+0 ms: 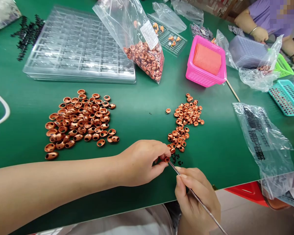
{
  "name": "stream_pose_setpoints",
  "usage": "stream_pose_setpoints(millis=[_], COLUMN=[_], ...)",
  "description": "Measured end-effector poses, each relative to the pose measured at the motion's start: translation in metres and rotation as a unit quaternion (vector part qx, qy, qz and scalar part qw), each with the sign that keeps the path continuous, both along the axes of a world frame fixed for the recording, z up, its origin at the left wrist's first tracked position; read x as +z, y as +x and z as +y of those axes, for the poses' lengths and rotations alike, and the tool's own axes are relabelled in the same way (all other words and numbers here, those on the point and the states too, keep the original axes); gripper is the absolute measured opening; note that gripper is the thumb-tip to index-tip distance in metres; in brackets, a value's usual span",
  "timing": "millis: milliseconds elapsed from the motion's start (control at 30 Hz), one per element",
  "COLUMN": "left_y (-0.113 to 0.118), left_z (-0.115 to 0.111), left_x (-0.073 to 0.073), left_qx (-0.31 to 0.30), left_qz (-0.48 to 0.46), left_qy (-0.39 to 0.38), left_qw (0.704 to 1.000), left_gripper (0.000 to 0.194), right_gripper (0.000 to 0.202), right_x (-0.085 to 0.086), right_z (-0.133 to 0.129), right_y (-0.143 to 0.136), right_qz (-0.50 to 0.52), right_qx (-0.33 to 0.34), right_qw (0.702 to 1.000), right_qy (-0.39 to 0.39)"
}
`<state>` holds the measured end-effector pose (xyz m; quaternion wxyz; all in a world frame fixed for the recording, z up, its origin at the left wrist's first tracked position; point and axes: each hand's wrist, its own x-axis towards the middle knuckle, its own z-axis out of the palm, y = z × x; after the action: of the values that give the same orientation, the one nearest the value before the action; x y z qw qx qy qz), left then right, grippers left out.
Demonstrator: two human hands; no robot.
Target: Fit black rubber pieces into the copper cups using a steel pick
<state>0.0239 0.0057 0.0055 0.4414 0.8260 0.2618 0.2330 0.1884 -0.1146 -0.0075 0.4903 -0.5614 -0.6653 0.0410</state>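
Left hand [143, 163]: closed fingertip pinch on small round copper-coloured hollow cup [167, 159]. Right hand [204, 192]: curled round thin silver metal rod [201, 202], tip at cup.

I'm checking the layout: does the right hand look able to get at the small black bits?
Probably yes: the black bits lie just beyond the right hand, uncovered, though it holds a thin rod.

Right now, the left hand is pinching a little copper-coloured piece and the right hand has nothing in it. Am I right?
Not quite: the right hand isn't empty. The head view shows it holding a thin metal tool. The left hand is indeed pinching a little copper-coloured piece.
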Motion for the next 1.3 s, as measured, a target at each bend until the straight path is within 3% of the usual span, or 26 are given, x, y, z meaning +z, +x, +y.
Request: stream_pose_setpoints(millis=[1300], left_y=[0.0006], left_z=[0.0010], left_x=[0.0021], left_qx=[-0.004], left_qz=[0.013], left_qy=[-0.010], left_qw=[1.000], left_gripper=[0.006], right_gripper=[0.029], right_x=[0.0023], right_z=[-0.0012], right_y=[0.0036], right_qz=[0.002], right_qx=[0.015], right_qw=[1.000], right_qy=[-0.005])
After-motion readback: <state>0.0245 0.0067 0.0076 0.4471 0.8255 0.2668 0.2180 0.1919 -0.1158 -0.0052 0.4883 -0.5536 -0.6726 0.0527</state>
